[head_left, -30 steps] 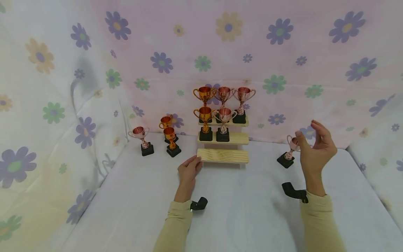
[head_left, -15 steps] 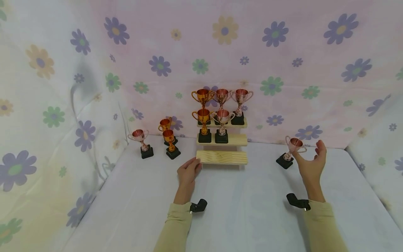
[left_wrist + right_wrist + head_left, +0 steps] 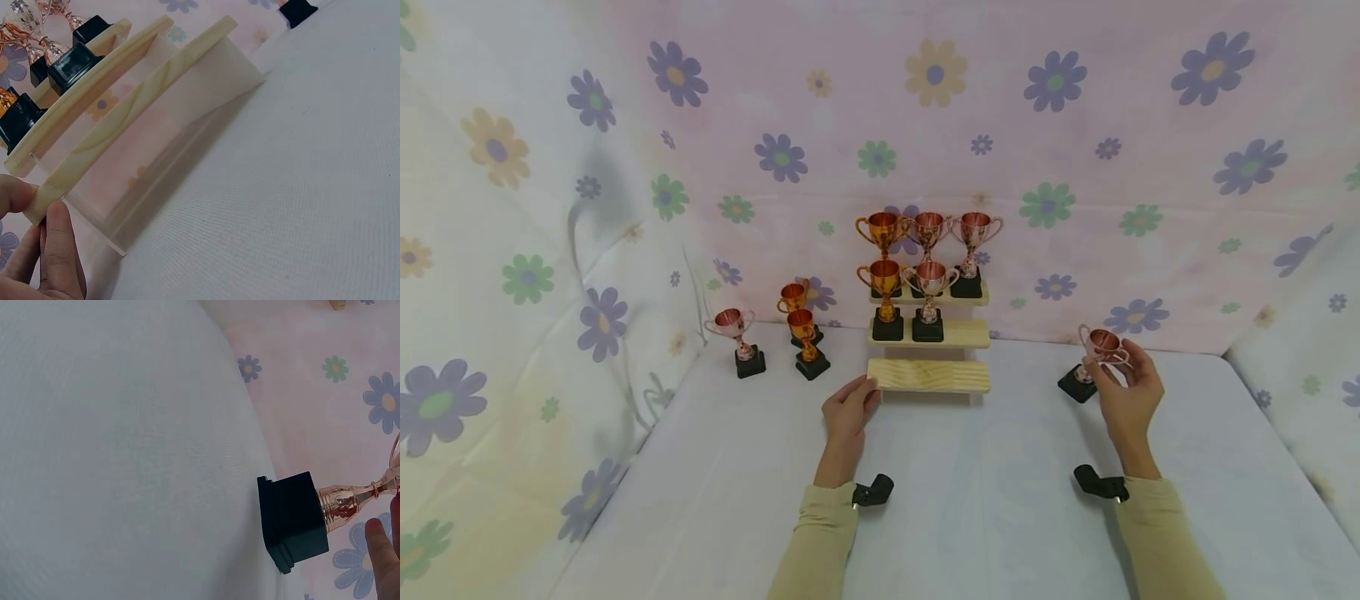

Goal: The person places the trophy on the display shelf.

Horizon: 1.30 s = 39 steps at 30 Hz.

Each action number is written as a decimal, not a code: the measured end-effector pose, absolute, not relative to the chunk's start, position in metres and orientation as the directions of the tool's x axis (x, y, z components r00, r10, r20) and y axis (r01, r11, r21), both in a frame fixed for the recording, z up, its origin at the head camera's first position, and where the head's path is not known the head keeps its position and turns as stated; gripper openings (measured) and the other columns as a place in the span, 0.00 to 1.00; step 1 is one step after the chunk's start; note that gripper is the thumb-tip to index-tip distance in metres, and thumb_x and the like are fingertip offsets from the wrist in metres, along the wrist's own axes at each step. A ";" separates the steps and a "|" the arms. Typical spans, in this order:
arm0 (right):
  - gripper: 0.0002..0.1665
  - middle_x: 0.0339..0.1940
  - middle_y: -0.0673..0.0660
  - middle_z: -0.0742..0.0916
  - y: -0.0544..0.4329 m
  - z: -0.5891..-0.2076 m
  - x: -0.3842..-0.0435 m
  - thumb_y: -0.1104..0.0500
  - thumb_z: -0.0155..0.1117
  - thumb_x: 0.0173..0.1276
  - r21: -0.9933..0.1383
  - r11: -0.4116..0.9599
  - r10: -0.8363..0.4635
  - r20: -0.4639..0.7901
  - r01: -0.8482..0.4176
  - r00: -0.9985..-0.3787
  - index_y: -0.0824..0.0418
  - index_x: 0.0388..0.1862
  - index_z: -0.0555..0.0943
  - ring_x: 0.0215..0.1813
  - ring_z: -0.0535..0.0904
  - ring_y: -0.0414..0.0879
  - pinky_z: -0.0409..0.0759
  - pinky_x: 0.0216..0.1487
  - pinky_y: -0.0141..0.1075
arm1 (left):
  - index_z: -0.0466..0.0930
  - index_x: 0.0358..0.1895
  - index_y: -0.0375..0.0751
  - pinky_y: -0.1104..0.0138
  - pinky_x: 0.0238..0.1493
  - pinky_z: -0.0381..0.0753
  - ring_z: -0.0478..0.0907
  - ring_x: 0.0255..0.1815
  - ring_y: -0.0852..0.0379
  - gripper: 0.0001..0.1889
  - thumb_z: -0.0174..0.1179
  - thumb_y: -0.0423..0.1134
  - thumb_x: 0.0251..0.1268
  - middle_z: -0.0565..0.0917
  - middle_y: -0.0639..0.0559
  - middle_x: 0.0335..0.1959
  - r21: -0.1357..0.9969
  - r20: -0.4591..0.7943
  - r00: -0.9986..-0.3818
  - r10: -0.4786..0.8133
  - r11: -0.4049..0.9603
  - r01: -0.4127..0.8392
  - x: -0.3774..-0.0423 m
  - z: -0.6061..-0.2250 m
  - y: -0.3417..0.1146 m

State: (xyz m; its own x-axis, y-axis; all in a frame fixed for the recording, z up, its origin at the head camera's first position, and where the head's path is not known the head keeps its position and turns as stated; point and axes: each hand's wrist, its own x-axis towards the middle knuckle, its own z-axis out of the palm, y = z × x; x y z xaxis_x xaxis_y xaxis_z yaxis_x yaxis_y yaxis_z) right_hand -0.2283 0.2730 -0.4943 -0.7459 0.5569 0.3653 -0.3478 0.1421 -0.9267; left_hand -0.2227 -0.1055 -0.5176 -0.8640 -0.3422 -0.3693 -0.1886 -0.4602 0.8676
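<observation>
A three-step wooden stand (image 3: 929, 375) stands at the back of the table. Its top step carries three small trophies, its middle step two, and its bottom step is bare. My left hand (image 3: 859, 397) pinches the left end of the bottom step (image 3: 134, 119), thumb above and a finger (image 3: 59, 247) below. To the right, a rose-coloured trophy (image 3: 1101, 343) on a black base (image 3: 294, 522) stands on the table. My right hand (image 3: 1116, 372) has its fingers curled round that trophy's cup. A fingertip (image 3: 377, 536) shows beside the stem.
Left of the stand are a rose trophy (image 3: 735, 327) and two gold trophies (image 3: 803, 332), one behind the other. Flowered cloth forms walls at the back and both sides. The white table top (image 3: 970, 500) stretches toward me in front of the stand.
My right hand came down from a raised, spread pose and closed its fingers round the cup of the right trophy. The left hand stayed at the stand's end.
</observation>
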 end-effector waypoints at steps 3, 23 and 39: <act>0.33 0.46 0.46 0.81 0.265 -0.483 -0.223 0.74 0.74 0.57 -0.922 0.189 0.542 0.386 -0.339 -0.747 0.71 0.63 0.77 0.46 0.80 0.37 0.83 0.48 0.21 | 0.83 0.54 0.28 0.68 0.48 0.88 0.85 0.39 0.58 0.17 0.69 0.30 0.63 0.84 0.40 0.47 0.867 -0.373 -0.863 -0.342 -0.460 -0.193 -0.223 -0.518 -0.106; 0.28 0.37 0.47 0.88 0.248 -0.489 -0.236 0.84 0.73 0.48 -0.839 0.102 0.525 0.502 -0.535 -0.687 0.79 0.52 0.83 0.41 0.86 0.37 0.86 0.42 0.26 | 0.83 0.55 0.28 0.68 0.48 0.88 0.85 0.42 0.55 0.17 0.68 0.30 0.64 0.84 0.36 0.52 0.869 -0.373 -0.861 -0.346 -0.457 -0.193 -0.224 -0.518 -0.103; 0.30 0.43 0.47 0.90 0.222 -0.470 -0.238 0.84 0.76 0.45 -0.771 0.167 0.315 0.632 -0.614 -0.708 0.75 0.51 0.84 0.43 0.87 0.37 0.86 0.45 0.26 | 0.83 0.55 0.29 0.67 0.51 0.87 0.85 0.42 0.56 0.17 0.68 0.31 0.64 0.83 0.38 0.52 0.865 -0.380 -0.861 -0.338 -0.460 -0.202 -0.224 -0.518 -0.106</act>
